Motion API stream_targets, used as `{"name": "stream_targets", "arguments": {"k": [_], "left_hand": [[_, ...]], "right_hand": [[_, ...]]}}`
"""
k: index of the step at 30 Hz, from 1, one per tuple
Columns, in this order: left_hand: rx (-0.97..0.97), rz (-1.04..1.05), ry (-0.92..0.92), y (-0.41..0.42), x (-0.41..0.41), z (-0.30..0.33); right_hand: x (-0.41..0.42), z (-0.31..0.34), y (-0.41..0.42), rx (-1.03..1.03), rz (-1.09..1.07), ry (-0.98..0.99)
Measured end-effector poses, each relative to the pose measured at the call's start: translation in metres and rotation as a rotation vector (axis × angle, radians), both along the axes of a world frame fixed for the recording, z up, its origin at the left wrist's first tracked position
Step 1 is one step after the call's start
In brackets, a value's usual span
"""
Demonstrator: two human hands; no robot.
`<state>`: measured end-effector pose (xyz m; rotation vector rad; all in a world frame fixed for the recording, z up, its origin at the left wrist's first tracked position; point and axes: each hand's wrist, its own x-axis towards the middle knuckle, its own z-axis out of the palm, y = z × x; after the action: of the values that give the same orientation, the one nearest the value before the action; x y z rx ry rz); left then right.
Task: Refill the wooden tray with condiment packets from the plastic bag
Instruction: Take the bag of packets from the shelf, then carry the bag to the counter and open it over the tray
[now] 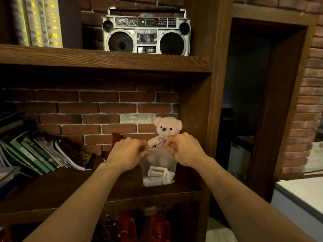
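Slanted green-spined books (35,154) lean at the left of the dark wooden shelf (61,186). The left hand (128,153) and right hand (184,150) each pinch the top edge of the clear plastic bag (158,165), which holds white condiment packets (158,177) and stands on the shelf before a pale pink teddy bear (167,130).

- You are looking at a dim, warm-lit scene; the brightest patch is the pale surface (304,194) at your lower right.
- Deep shadow fills the doorway (244,105) and hangs under the upper shelf (104,62).
- The wide lens bends straight lines near the edges.
- The books (35,21) at upper left are blurred, and detail is soft overall.
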<state>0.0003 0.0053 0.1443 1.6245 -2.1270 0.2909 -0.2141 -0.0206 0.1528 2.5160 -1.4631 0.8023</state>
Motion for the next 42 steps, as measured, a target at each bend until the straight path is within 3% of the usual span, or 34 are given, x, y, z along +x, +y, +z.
{"name": "stream_targets", "arguments": {"k": [6,13,20,32,42], "left_hand": [[-0.049,-0.059,-0.062,-0.002,-0.023,0.007],[-0.090,-0.240,-0.135,-0.007,-0.083,-0.001],[0.036,-0.510,-0.079,0.001,-0.167,-0.012],[0.002,-0.720,-0.142,0.061,-0.363,-0.012],[0.020,-1.032,-0.139,0.165,-0.572,-0.018]], "right_hand": [[-0.025,0.006,0.020,-0.041,-0.098,0.026],[-0.078,0.004,0.056,0.048,-0.220,0.064],[-0.158,-0.009,0.103,0.144,-0.439,0.094],[-0.310,-0.015,0.210,0.114,-0.777,0.008],[-0.474,-0.022,0.364,0.152,-1.090,-0.014]]}}
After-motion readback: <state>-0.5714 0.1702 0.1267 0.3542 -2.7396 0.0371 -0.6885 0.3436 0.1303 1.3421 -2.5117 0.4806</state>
